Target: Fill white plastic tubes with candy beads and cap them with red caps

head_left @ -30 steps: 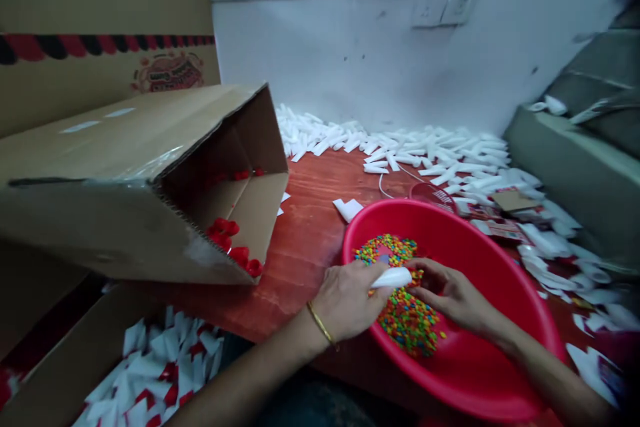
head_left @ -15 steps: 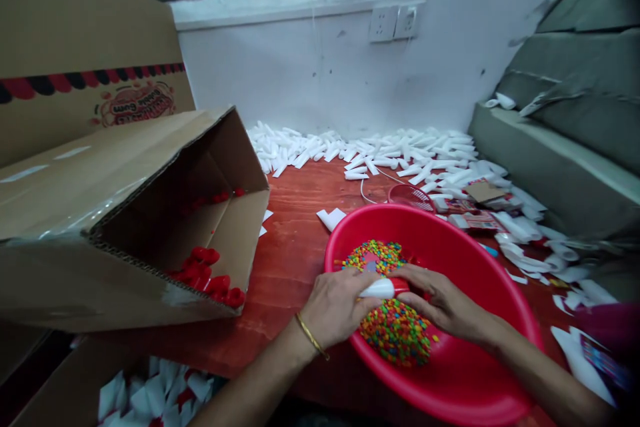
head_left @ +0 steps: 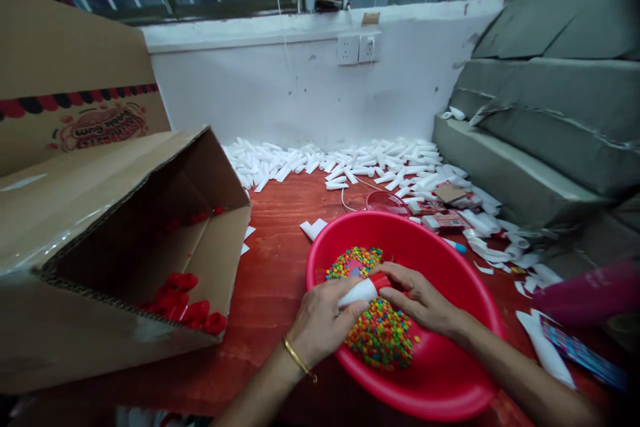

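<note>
My left hand [head_left: 320,320], with a gold bangle at the wrist, is closed around a white tube [head_left: 359,294]. At the tube's right end sits a red cap [head_left: 379,281], which the fingers of my right hand [head_left: 423,299] grip. The tube is tilted, its capped end pointing up and to the right. Both hands are above a red plastic basin [head_left: 460,367]. In the basin lie small multicoloured candies [head_left: 383,340], in one pile below the hands and another beyond them. My fingers partly cover the tube and cap.
A cardboard box [head_left: 220,267] on its side at left holds red pieces [head_left: 183,297]. Many white tubes [head_left: 280,160] lie along the wall. A red mesh basket [head_left: 387,203] stands behind the basin. Wrapped grey bundles [head_left: 540,133] are stacked at right.
The view has shifted, so the scene sits further left and lower. The tube, nearly level before, now tilts with its red end higher. Both hands still hold it over the basin.
</note>
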A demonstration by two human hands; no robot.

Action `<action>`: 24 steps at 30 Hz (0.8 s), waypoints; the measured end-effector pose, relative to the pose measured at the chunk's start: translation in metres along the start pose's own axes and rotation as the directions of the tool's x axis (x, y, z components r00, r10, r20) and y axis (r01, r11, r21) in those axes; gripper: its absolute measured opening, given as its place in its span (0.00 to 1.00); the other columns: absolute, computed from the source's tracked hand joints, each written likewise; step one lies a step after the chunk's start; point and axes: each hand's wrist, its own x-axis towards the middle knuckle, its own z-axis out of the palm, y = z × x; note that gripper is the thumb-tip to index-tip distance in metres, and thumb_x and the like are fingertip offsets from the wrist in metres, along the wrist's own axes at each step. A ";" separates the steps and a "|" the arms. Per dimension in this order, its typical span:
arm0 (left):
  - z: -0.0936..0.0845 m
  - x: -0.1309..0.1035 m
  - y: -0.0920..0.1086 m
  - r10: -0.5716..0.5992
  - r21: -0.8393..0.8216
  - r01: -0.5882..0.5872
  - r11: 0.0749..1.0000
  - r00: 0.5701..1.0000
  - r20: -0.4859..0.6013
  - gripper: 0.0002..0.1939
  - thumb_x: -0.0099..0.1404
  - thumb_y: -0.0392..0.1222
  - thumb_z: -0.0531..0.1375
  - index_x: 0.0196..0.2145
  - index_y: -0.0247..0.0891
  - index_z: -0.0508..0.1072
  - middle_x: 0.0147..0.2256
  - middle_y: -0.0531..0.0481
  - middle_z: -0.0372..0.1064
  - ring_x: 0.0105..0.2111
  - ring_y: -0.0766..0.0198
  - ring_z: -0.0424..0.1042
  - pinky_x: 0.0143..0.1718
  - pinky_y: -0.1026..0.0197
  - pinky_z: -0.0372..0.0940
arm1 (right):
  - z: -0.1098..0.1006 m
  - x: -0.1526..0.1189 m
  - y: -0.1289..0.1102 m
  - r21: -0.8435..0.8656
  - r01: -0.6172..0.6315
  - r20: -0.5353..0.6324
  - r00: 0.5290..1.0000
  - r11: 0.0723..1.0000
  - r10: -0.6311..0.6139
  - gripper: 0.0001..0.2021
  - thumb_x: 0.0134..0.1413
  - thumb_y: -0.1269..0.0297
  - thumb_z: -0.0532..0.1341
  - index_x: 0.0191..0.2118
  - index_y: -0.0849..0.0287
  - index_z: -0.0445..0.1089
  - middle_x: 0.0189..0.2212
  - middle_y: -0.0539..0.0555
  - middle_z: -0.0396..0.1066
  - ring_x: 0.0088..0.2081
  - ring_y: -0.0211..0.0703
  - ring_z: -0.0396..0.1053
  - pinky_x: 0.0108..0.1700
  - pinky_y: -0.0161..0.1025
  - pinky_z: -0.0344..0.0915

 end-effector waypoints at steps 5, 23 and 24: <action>0.016 -0.006 -0.006 0.111 0.080 -0.106 0.991 0.992 -0.057 0.16 0.65 0.46 0.52 0.49 0.42 0.65 0.40 0.48 0.71 0.37 0.60 0.71 0.37 0.59 0.66 | 0.003 0.002 0.006 0.135 -0.182 0.069 0.982 0.974 0.174 0.20 0.54 0.47 0.51 0.22 0.58 0.56 0.15 0.44 0.49 0.18 0.32 0.48 0.19 0.31 0.46; -0.034 -0.180 -0.061 0.158 0.575 0.084 0.814 0.920 -0.359 0.24 0.62 0.41 0.55 0.56 0.48 0.58 0.41 0.51 0.72 0.37 0.62 0.73 0.37 0.66 0.68 | -0.006 -0.004 0.024 0.352 -0.427 -0.182 0.842 0.833 0.508 0.28 0.52 0.38 0.46 0.30 0.61 0.66 0.20 0.48 0.59 0.18 0.34 0.58 0.19 0.32 0.55; -0.039 -0.205 -0.069 0.092 0.580 0.186 0.793 0.905 -0.416 0.24 0.62 0.40 0.54 0.55 0.53 0.58 0.40 0.55 0.73 0.35 0.63 0.74 0.35 0.66 0.69 | -0.005 -0.003 0.024 0.319 -0.428 -0.179 0.849 0.846 0.497 0.28 0.53 0.39 0.46 0.31 0.61 0.66 0.20 0.49 0.60 0.18 0.34 0.58 0.19 0.32 0.55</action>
